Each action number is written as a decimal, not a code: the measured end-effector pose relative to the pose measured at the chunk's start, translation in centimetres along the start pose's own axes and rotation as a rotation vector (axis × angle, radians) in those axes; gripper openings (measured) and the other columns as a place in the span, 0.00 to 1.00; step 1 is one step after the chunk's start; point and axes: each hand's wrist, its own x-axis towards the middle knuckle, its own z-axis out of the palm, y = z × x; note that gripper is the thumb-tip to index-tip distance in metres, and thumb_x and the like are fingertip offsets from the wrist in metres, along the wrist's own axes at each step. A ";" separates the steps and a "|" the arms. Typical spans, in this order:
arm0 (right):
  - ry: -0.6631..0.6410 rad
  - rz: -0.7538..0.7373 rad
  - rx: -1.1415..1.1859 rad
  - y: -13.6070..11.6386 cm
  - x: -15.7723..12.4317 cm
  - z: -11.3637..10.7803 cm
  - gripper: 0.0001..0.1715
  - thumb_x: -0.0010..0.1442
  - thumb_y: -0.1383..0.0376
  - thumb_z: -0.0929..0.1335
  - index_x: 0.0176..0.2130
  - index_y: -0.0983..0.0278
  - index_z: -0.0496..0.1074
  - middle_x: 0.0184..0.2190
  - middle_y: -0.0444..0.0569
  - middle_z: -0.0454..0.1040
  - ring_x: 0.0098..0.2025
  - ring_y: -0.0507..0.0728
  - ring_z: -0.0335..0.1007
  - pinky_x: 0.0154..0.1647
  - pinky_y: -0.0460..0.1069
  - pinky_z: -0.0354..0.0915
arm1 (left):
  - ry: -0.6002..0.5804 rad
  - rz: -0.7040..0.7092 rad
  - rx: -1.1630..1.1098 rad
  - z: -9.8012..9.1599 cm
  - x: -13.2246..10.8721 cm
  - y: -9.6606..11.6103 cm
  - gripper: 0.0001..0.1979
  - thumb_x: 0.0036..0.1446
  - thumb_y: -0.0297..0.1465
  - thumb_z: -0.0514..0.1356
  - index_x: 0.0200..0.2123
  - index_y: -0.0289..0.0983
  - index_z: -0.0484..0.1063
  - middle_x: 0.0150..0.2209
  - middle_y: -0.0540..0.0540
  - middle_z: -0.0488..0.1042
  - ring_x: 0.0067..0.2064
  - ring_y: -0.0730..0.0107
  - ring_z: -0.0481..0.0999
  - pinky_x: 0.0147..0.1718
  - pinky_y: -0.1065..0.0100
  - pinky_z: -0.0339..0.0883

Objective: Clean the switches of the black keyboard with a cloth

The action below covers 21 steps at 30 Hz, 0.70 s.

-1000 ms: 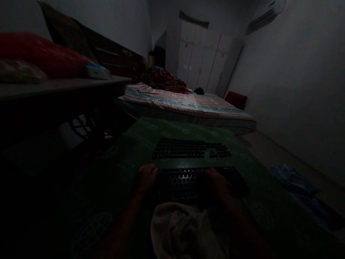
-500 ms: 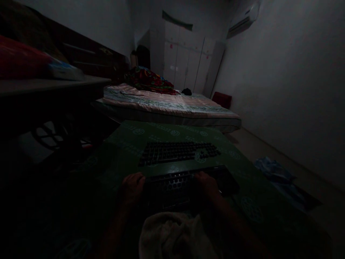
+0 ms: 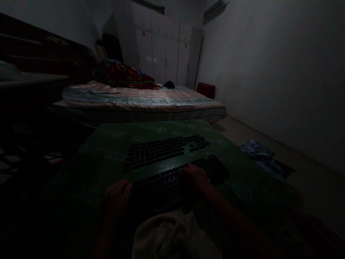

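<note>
Your keyboard (image 3: 215,167) sits on the green counter (image 3: 98,154), slanted, its right end farther from you than its left. Bare key sockets show in the middle stretch; the near side is too dark to read.

Your left hand (image 3: 118,196) is at the keyboard's left end, thumb along the edge, the other fingers curled. Looks clamped on that end, though the fingertips are lost in shadow. Your right hand (image 3: 196,177) is bent over the keyboard right of the middle, knuckles up, fingers at the far edge. Can't tell if it's pinching anything (something small and bluish shows by the fingertips, too dim to name). Your two hands are well apart, with the sockets between them.

Loose keycaps (image 3: 161,148) lie on the counter just beyond the keyboard, set out in rows like a full layout. The counter's green and one of its pale globe prints show in the gap toward their right end.

A pale cloth (image 3: 172,237) is bunched on your side of the keyboard, close to it; contact can't be made out.

Past the counter: a bed (image 3: 140,102) with a red patterned blanket (image 3: 126,75) heaped on it. Clothes (image 3: 257,149) lie crumpled off to the right.
</note>
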 end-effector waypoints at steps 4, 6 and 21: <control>-0.038 -0.042 -0.038 -0.8 0.1 0.3 0.14 0.60 0.69 0.59 0.41 0.63 0.71 0.40 0.53 0.72 0.40 0.56 0.71 0.33 0.46 0.63 | -0.005 0.001 -0.020 0.0 -0.1 0.2 0.21 0.49 0.43 0.47 0.33 0.37 0.74 0.42 0.40 0.76 0.47 0.55 0.72 0.50 0.56 0.64; -0.053 -0.072 -0.060 -0.7 -0.2 0.5 0.14 0.60 0.68 0.59 0.42 0.63 0.71 0.41 0.53 0.72 0.41 0.57 0.71 0.34 0.47 0.63 | -0.002 0.000 -0.029 0.0 -0.1 0.2 0.21 0.48 0.43 0.47 0.33 0.36 0.74 0.42 0.40 0.77 0.47 0.54 0.73 0.50 0.56 0.63; -0.117 -0.057 -0.049 0.2 -0.3 -0.6 0.14 0.58 0.69 0.61 0.39 0.64 0.73 0.40 0.54 0.74 0.39 0.58 0.73 0.35 0.48 0.65 | 0.030 0.020 -0.045 0.2 -0.1 -0.1 0.18 0.48 0.42 0.49 0.31 0.38 0.73 0.41 0.41 0.77 0.45 0.55 0.74 0.50 0.55 0.64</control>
